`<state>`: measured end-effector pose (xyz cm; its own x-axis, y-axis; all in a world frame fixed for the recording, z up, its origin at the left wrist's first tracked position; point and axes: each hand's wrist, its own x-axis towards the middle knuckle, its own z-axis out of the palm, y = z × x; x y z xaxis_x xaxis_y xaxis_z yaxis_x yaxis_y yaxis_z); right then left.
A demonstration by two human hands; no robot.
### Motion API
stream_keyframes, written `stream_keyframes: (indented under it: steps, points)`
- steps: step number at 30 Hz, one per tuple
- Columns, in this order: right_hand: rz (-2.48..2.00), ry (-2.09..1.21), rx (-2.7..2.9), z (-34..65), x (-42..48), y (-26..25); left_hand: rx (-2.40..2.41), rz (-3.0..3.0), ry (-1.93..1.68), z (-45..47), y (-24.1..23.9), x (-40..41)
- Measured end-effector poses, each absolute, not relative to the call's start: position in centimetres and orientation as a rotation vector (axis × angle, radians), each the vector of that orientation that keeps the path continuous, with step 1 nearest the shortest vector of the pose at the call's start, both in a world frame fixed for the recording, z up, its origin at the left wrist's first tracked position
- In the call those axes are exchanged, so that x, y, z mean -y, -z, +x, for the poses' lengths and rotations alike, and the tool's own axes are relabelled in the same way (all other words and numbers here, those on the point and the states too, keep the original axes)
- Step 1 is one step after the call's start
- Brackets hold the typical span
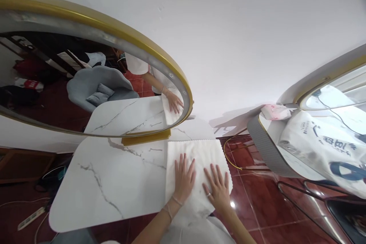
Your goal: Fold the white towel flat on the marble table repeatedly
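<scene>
A white cloth [197,152] with a scalloped edge lies spread over the right end of the marble-patterned table [114,183]. My left hand [183,177] rests flat on the cloth, fingers stretched out, with bracelets at the wrist. To its right, my right hand [217,188] also lies flat on the cloth, fingers spread, a ring on one finger. Neither hand grasps anything. The cloth's right and near edges hang past the tabletop, and its near part is creased close to my body.
A gold-framed mirror [148,47] stands at the table's back, reflecting a grey armchair. At right, a second table holds a white printed bag [323,141] and a tissue pack [276,112]. A black chair [347,213] stands at lower right; a power strip [31,218] lies at left.
</scene>
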<state>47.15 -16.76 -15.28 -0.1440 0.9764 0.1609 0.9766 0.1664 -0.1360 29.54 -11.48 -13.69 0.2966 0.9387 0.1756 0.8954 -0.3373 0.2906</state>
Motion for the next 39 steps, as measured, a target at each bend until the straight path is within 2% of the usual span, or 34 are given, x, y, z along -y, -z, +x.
stream_keyframes:
  steps: [5, 14, 21, 39]
  points:
    - [-1.919, 0.019, 2.228, 46.9, 13.6, 15.3, -1.628, 2.455, -0.438, 29.0, 13.9, 15.1]
    - [-1.936, 0.026, 2.192, 47.7, 2.4, 15.1, -1.658, 2.432, -0.489, 29.7, 13.5, 4.3]
    - [-1.789, 0.066, 2.229, 48.1, -4.4, 15.5, -1.614, 2.472, -0.435, 28.3, 13.4, 8.7]
    - [-1.835, 0.073, 2.258, 43.2, 4.8, 15.9, -1.580, 2.483, -0.320, 23.3, 13.2, 17.2]
